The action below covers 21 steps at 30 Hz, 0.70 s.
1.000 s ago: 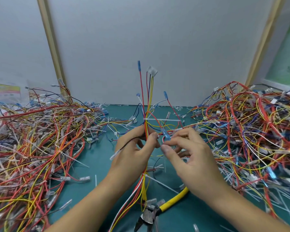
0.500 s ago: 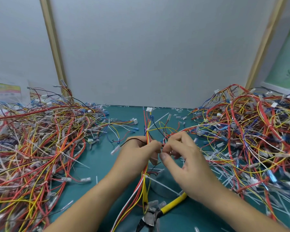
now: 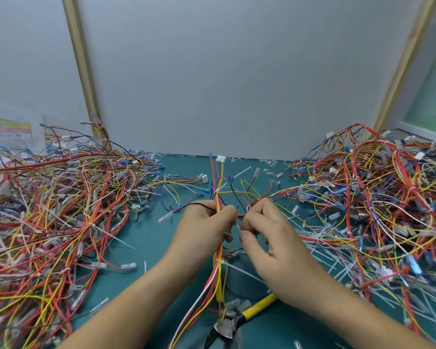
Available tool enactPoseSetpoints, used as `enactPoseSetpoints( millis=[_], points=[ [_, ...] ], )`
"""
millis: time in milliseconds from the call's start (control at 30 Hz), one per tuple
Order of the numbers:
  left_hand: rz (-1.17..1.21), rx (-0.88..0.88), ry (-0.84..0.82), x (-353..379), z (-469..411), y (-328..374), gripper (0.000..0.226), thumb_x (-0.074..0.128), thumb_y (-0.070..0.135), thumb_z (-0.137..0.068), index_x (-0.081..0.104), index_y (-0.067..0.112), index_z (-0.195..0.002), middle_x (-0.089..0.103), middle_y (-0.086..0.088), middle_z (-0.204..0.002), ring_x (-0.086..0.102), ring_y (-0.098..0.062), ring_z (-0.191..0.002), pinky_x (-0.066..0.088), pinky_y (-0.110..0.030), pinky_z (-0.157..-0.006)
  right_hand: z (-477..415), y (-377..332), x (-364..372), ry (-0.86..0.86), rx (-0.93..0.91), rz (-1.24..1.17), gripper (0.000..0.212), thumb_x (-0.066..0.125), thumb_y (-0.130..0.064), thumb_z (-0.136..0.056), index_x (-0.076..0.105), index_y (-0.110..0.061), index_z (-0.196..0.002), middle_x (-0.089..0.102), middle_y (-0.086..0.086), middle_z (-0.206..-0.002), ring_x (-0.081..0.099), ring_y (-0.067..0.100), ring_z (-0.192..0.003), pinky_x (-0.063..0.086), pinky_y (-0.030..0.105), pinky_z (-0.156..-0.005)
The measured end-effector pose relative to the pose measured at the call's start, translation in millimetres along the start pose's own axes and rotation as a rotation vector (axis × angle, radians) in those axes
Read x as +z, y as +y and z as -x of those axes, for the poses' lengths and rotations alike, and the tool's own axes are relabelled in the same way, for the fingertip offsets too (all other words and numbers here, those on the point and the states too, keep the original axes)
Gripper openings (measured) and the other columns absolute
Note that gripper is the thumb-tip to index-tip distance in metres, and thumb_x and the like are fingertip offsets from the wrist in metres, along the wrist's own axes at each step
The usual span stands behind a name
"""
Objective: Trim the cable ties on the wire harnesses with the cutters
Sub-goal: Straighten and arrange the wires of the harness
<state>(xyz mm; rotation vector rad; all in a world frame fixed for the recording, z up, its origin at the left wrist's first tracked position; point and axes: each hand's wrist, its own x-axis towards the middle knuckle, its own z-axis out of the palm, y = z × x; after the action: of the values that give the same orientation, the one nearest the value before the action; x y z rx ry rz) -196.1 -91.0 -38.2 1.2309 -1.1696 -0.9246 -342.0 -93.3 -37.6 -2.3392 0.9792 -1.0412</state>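
Starting at my far left: the left heap (image 3: 61, 210) of harnesses sprawls loose and springy over the teal surface (image 3: 146, 238). Now my left hand (image 3: 204, 233), fingers curled tight round the trunk of the one wire harness (image 3: 219, 280) I'm working on. It runs from the white connector (image 3: 221, 158) at the far end, through my fist and down toward me. It looks light and floppy, thin wires that would slide on each other, so I reckon the firm place to hold is the bundled trunk right beside a tie, never the stray branches. Just below my fist a white cable tie (image 3: 218, 261) cinches the bundle, its stiff tail jutting out to the right, not yet cut. My right hand (image 3: 275, 245) pinches a few branch wires just beside my left thumb. The cutters (image 3: 238, 319), yellow-handled, lie on the surface near my right wrist, in nobody's grip. Far right, the right heap (image 3: 375, 197) of harnesses.
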Motion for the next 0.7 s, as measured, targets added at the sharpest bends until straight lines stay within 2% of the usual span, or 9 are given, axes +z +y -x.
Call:
enactPoseSetpoints(
  millis=[267, 367, 433, 567, 700],
  points=[
    [-0.031, 0.048, -0.021, 2.4, 1.6, -1.1, 0.012, 0.058, 0.022, -0.069, 0.058, 0.012, -0.062, 0.049, 0.001, -0.052, 0.05, -0.011, -0.047, 0.042, -0.029, -0.058, 0.7, -0.7, -3.4, -0.016, 0.032, -0.017, 0.028, 0.056, -0.006, -0.095, 0.049, -0.017, -0.071, 0.044, -0.004, -0.087, 0.045, 0.008, -0.085, 0.036, 0.018, -0.073],
    [-0.046, 0.071, 0.029, 1.5, 0.7, -3.1, 0.023, 0.063, 0.011, -0.078, 0.057, 0.015, -0.056, 0.049, 0.003, -0.049, 0.049, -0.011, -0.046, 0.042, -0.023, -0.05, 0.1, -2.1, -1.0, -0.035, 0.042, -0.03, 0.026, 0.055, -0.005, -0.095, 0.05, -0.009, -0.07, 0.042, -0.002, -0.084, 0.042, 0.005, -0.077, 0.034, 0.015, -0.065],
    [-0.053, 0.081, 0.05, 0.0, 0.3, -4.1, 0.025, 0.061, 0.007, -0.081, 0.057, 0.014, -0.057, 0.05, 0.002, -0.049, 0.05, -0.011, -0.046, 0.042, -0.024, -0.051, -0.1, -2.3, -0.3, -0.037, 0.043, -0.035, 0.024, 0.056, -0.004, -0.095, 0.052, -0.007, -0.071, 0.041, -0.002, -0.083, 0.041, 0.004, -0.075, 0.034, 0.014, -0.064],
    [-0.052, 0.083, -0.012, -1.0, 0.8, -1.1, 0.013, 0.061, 0.021, -0.07, 0.061, 0.012, -0.061, 0.053, 0.001, -0.052, 0.053, -0.012, -0.049, 0.046, -0.028, -0.057, 0.5, -0.9, -3.8, -0.014, 0.05, -0.06, 0.028, 0.057, -0.002, -0.094, 0.05, -0.012, -0.069, 0.042, -0.003, -0.082, 0.041, 0.005, -0.075, 0.033, 0.014, -0.067],
    [-0.035, 0.055, -0.069, -2.3, 0.9, 0.6, 0.007, 0.064, 0.021, -0.065, 0.063, 0.014, -0.063, 0.055, 0.001, -0.053, 0.055, -0.012, -0.051, 0.045, -0.023, -0.055, 2.1, -0.4, -4.4, -0.008, 0.044, -0.064, 0.032, 0.056, -0.003, -0.095, 0.048, -0.019, -0.068, 0.043, -0.004, -0.081, 0.043, 0.007, -0.078, 0.033, 0.015, -0.069]
  ],
)
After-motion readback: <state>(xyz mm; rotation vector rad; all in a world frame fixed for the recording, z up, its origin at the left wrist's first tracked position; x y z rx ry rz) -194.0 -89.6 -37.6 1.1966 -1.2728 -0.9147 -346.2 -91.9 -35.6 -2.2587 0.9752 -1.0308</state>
